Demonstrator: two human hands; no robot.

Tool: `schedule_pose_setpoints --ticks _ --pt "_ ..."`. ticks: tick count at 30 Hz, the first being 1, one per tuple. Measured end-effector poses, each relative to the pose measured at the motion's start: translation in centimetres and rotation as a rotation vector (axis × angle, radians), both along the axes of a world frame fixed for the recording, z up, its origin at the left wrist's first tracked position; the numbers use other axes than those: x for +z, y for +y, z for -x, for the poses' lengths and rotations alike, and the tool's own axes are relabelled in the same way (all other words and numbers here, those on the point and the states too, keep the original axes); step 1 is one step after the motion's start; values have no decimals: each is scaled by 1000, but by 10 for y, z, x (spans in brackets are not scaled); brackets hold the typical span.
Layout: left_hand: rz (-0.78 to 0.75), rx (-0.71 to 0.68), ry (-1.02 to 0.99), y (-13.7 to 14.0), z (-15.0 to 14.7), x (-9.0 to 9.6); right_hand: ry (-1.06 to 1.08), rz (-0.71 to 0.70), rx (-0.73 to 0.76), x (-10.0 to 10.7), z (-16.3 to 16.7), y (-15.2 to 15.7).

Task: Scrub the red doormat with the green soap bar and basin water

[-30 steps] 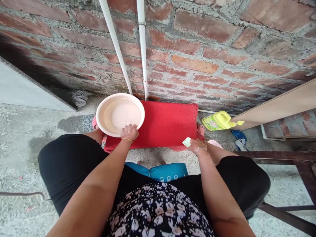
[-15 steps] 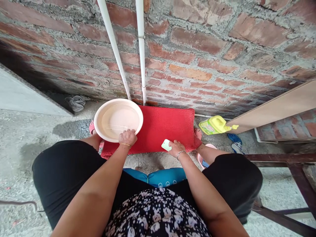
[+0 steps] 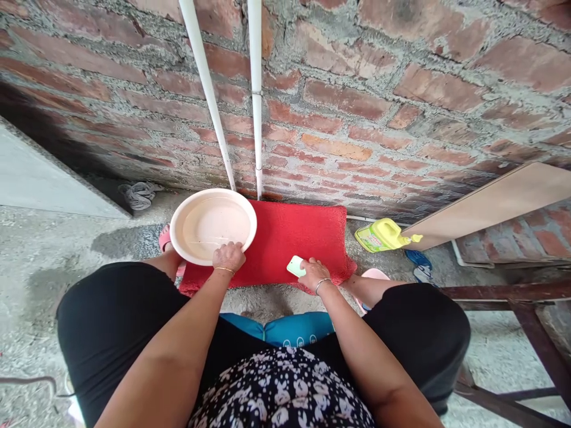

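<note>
Nearer the body than both hands, a soft black top (image 3: 285, 392) with white print meets smooth black trousers (image 3: 116, 321). A puffy teal bundle (image 3: 298, 329) lies just behind the right hand, over rough grey concrete floor (image 3: 267, 300).

The right hand (image 3: 313, 274) is closed, fingers and thumb pinching a flat, pale green piece (image 3: 295, 266) with rounded corners, which juts out to its left. Below this hand passes the ragged near edge of a red cloth (image 3: 294, 232), nubbly and roughly rectangular. The left hand (image 3: 229, 257) is clamped on the near right rim of a round, smooth, cream basin (image 3: 174, 229); clear liquid covers the basin's flat bottom ahead of those fingers.

The basin's curve bounds the left hand's side, leaving a red strip between the two hands. The widest red stretch runs ahead of the right hand, with the cloth's fuzzy end to the right. Beyond that end, farther right, a yellow plastic jug (image 3: 381, 235) lies tipped on its side. Ahead of both hands, a brick wall (image 3: 330, 95) with coarse mortar shuts off the far side.
</note>
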State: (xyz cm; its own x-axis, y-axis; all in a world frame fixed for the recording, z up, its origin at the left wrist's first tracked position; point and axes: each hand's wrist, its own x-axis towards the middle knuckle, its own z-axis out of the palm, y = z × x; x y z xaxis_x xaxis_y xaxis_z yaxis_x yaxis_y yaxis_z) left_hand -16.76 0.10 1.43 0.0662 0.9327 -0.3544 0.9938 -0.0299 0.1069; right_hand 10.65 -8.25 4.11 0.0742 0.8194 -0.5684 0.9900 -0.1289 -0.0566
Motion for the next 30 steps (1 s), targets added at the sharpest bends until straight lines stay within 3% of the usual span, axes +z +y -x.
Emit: schedule_pose_setpoints --ticks 6,11,13,17,20,22,25,30 --pt "-7 -12 9 1 0 0 104 -168 45 10 38 17" --pt "19 -15 0 2 1 0 105 -194 119 -9 60 16" --pt "26 -4 -5 3 1 0 89 -161 61 -17 44 12" --pt "46 -5 12 2 -1 3 -1 -106 -208 -15 -13 8" --pt "45 -14 19 2 -1 5 -70 -147 -410 -6 -43 11" --pt "36 -10 19 2 -1 6 -42 -199 -482 -4 -44 14" --pt "36 -6 21 2 0 6 61 -255 -377 -11 -15 15" --pt "46 -16 38 4 1 4 226 -251 81 -31 66 12"
